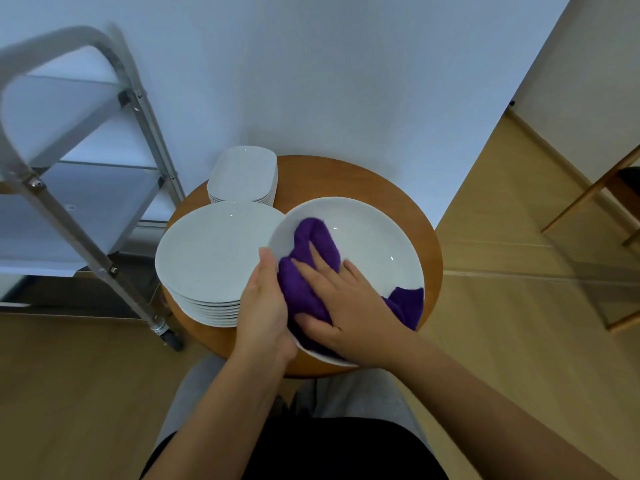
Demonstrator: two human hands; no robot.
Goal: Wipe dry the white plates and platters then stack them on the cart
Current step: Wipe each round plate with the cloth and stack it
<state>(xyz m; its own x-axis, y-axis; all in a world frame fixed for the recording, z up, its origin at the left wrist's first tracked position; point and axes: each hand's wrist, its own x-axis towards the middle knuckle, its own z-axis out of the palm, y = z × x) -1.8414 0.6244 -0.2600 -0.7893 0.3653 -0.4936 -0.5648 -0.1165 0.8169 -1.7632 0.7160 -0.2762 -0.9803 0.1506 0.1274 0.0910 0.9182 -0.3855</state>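
Observation:
A round white plate (pixel 374 237) is held tilted above the round wooden table (pixel 398 188). My left hand (pixel 265 306) grips its near left rim, thumb on the upper face. My right hand (pixel 346 299) lies flat on a purple cloth (pixel 311 268) and presses it into the plate; one end of the cloth hangs over the plate's right edge. A stack of several round white plates (pixel 211 258) stands on the table's left side. Behind it sits a stack of white rounded-rectangle platters (pixel 242 174).
A metal cart (pixel 86 188) with pale shelves and a caster wheel stands to the left of the table, against the white wall. Wooden floor lies all around. Wooden chair or table legs (pixel 588 199) show at the right edge.

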